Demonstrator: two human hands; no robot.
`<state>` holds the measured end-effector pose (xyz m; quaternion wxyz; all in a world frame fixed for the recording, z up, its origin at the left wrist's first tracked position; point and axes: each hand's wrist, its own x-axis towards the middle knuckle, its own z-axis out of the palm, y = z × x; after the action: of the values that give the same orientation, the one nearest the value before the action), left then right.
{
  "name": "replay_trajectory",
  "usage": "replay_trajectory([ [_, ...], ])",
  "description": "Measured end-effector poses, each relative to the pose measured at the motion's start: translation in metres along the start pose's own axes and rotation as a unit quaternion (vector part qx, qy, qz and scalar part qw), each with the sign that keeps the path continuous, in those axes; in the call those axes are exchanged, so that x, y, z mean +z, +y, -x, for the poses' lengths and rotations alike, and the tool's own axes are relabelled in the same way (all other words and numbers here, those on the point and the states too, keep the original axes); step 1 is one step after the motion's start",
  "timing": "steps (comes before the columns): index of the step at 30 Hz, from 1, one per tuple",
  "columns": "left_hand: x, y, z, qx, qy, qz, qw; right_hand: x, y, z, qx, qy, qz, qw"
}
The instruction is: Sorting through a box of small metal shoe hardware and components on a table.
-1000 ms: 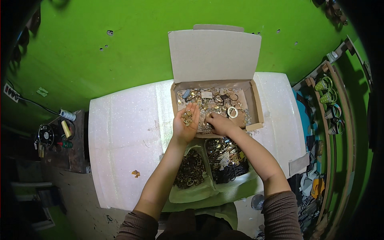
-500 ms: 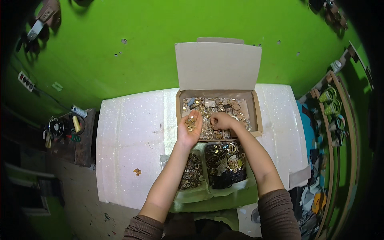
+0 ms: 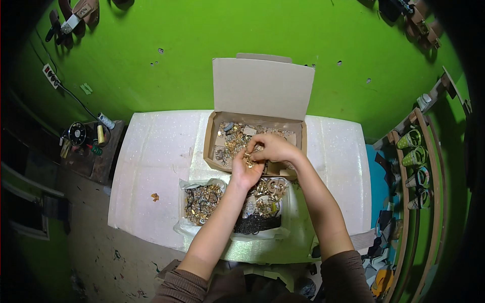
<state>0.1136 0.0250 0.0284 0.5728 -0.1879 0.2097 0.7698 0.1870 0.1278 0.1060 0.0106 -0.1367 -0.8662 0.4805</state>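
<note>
Above an open cardboard box (image 3: 298, 170), my two hands meet. My left hand (image 3: 245, 174) is cupped palm up and holds small gold-coloured metal fittings (image 3: 249, 162). Reaching in from the right, my right hand (image 3: 277, 148) has its fingers pinched together over that palm; whatever they grip is too small to make out. Many small gold and silver fittings (image 3: 235, 137) fill the box, with a small pale card (image 3: 249, 131) among them. The box's lid (image 3: 262, 87) stands upright at the back. My hands hide part of the contents.
Nearer to me sit two plastic-lined trays (image 3: 188, 231) of metal fittings, partly behind my left forearm. They share a glittery white table (image 3: 146, 177) with a small brown scrap (image 3: 155, 197). A side table (image 3: 83, 166) holds spools at left; a wooden rack (image 3: 405, 202) with sandals stands right.
My right hand has lifted from the box and come left to my left palm. The view has shifted, so the box and trays appear further left.
</note>
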Motion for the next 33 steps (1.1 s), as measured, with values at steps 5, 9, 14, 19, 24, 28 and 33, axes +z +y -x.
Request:
replay_trajectory([
  [5,-0.007,0.001,0.032,0.065,-0.055,0.013,0.996,0.012,-0.022,0.005,-0.073,-0.051,0.027,0.996],
  [9,-0.026,0.016,0.062,0.091,-0.04,0.045,0.994,0.042,-0.034,0.002,-0.096,-0.06,-0.033,0.993],
  [14,-0.066,0.044,0.097,0.104,-0.101,0.097,0.985,0.09,-0.047,0.003,-0.075,-0.062,-0.158,0.983],
  [19,-0.084,0.057,0.122,0.194,-0.028,0.111,0.974,0.133,-0.058,0.014,-0.02,-0.076,-0.319,0.944],
  [24,-0.117,0.073,0.128,0.159,-0.038,0.084,0.983,0.175,-0.065,0.015,0.085,-0.009,-0.461,0.883],
  [28,-0.138,0.098,0.136,0.102,-0.071,0.071,0.99,0.205,-0.085,0.013,0.116,0.042,-0.458,0.88],
  [33,-0.133,0.12,0.141,0.064,-0.021,0.048,0.997,0.239,-0.094,-0.004,0.034,0.14,-0.419,0.897],
])
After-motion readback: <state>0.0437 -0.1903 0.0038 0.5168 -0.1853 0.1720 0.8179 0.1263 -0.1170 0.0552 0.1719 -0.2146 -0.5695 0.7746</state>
